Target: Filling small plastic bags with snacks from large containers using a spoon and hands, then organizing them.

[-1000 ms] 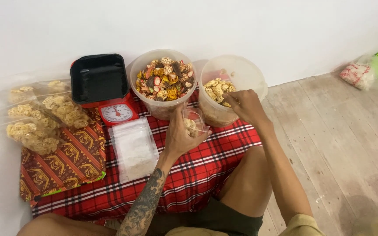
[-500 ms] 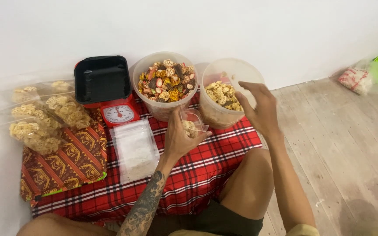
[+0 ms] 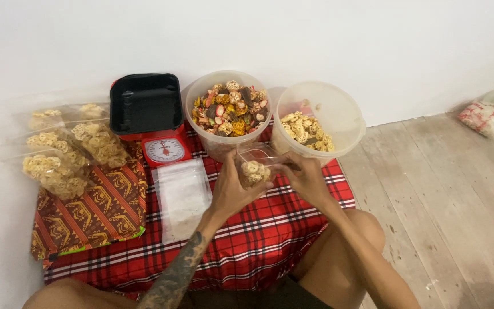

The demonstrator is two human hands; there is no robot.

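Observation:
My left hand [image 3: 232, 190] grips a small clear plastic bag [image 3: 257, 162] with a few pale ring-shaped snacks at its bottom. My right hand [image 3: 307, 178] pinches the bag's right edge, fingers closed on the plastic. Both hands hover over the red plaid cloth [image 3: 247, 246], just in front of two clear tubs. The left tub [image 3: 198, 106] is full of mixed coloured snacks. The right tub [image 3: 344, 123] is tilted toward me and holds a smaller heap of pale ring snacks.
A red kitchen scale [image 3: 166, 150] with a black tray [image 3: 145, 103] stands at the back left. A stack of empty clear bags [image 3: 183, 197] lies beside it. Filled snack bags [image 3: 58, 154] rest on a patterned red mat [image 3: 90, 214]. A white wall is behind; wooden floor and other bags [image 3: 490, 117] are to the right.
My right hand has left the right tub and come down to the small bag, now gripping its edge. The bag holds more snacks than before.

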